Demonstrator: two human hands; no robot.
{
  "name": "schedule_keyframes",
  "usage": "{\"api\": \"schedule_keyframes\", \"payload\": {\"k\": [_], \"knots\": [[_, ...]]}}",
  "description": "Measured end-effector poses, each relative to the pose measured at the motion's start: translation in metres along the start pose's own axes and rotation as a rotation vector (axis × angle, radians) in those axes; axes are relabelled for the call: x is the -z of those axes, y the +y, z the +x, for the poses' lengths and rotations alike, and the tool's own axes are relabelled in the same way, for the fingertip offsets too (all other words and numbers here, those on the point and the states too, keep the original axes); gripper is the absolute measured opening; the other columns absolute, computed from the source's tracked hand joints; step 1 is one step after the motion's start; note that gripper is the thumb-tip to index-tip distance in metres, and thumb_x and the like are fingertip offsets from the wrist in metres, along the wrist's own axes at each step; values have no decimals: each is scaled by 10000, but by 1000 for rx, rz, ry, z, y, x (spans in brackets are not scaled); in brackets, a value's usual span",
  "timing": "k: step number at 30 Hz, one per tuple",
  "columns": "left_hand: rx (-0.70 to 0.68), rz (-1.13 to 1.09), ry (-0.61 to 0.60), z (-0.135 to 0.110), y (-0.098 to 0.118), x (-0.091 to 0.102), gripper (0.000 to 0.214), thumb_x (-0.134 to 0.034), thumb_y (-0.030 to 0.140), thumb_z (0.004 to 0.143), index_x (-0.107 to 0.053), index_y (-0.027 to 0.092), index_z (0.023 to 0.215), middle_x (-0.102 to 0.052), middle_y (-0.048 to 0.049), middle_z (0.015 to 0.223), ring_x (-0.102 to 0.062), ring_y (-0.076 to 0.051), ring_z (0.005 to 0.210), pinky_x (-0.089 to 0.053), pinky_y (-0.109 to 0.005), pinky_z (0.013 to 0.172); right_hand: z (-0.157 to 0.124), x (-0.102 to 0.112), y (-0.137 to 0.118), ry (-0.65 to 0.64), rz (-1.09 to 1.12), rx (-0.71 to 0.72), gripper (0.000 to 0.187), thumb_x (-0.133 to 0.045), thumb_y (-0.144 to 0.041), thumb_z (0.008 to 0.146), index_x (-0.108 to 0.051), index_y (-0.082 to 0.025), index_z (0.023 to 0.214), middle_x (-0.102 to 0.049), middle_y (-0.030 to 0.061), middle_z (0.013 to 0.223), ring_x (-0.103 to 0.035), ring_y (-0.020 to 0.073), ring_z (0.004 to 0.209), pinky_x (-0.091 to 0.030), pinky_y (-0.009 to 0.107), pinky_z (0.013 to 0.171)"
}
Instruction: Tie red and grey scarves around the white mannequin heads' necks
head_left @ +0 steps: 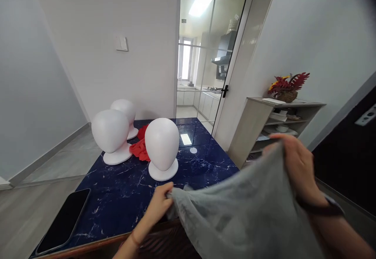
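Observation:
A thin grey-green cloth (pixel 235 212) is stretched between my two hands at the table's front edge, its lower part hanging out of view. My left hand (pixel 160 204) is closed on one corner, just in front of the nearest white mannequin head (pixel 162 143). Raised higher on the right, my right hand (pixel 298 165) grips another part of the cloth's upper edge; it is slightly blurred. Two more white mannequin heads, one in front (pixel 110 131) and one behind (pixel 123 110), stand at the left. Crumpled red cloth (pixel 141 147) lies between the heads.
The dark blue marbled table (pixel 117 196) carries a black phone-like slab (pixel 64 221) at its left front corner. Behind the table is a glass door (pixel 205 55). A low shelf unit (pixel 258 118) with a flower basket (pixel 288 90) stands at the right.

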State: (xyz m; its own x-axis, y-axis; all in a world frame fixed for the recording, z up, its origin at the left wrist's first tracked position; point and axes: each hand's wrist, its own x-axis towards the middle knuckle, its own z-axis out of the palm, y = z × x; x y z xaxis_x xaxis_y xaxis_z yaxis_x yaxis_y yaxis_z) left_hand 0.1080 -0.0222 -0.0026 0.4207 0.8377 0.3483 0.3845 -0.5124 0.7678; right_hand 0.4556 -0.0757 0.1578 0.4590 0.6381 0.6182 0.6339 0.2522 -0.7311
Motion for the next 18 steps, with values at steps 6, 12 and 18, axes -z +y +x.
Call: {"api": "schedule_keyframes", "payload": {"k": [6, 12, 18], "knots": [[85, 175, 439, -18, 73, 105, 187, -515, 194, 692, -500, 182, 877, -465, 58, 656, -422, -83, 567, -334, -181, 541, 168, -21, -4, -161, -445, 398, 671, -168, -444, 817, -653, -14, 993, -655, 25, 741, -606, 96, 778, -357, 260, 717], [216, 66, 479, -24, 106, 132, 387, -548, 233, 664, -599, 180, 1044, -621, 1, 825, -549, -123, 659, -425, -189, 563, 203, -84, -20, -6, -370, 443, 579, -273, -449, 865, -629, 1, 934, -634, 37, 752, -599, 103, 748, -372, 242, 723], [450, -404, 224, -57, 91, 112, 406, -595, 458, 723, -641, 191, 1025, -687, -55, 938, -635, -232, 830, -528, -299, 691, 88, -136, 58, -631, -322, 206, 292, -726, -153, 617, -664, -80, 892, -687, 100, 863, -616, 176, 774, -452, 329, 784]]}}
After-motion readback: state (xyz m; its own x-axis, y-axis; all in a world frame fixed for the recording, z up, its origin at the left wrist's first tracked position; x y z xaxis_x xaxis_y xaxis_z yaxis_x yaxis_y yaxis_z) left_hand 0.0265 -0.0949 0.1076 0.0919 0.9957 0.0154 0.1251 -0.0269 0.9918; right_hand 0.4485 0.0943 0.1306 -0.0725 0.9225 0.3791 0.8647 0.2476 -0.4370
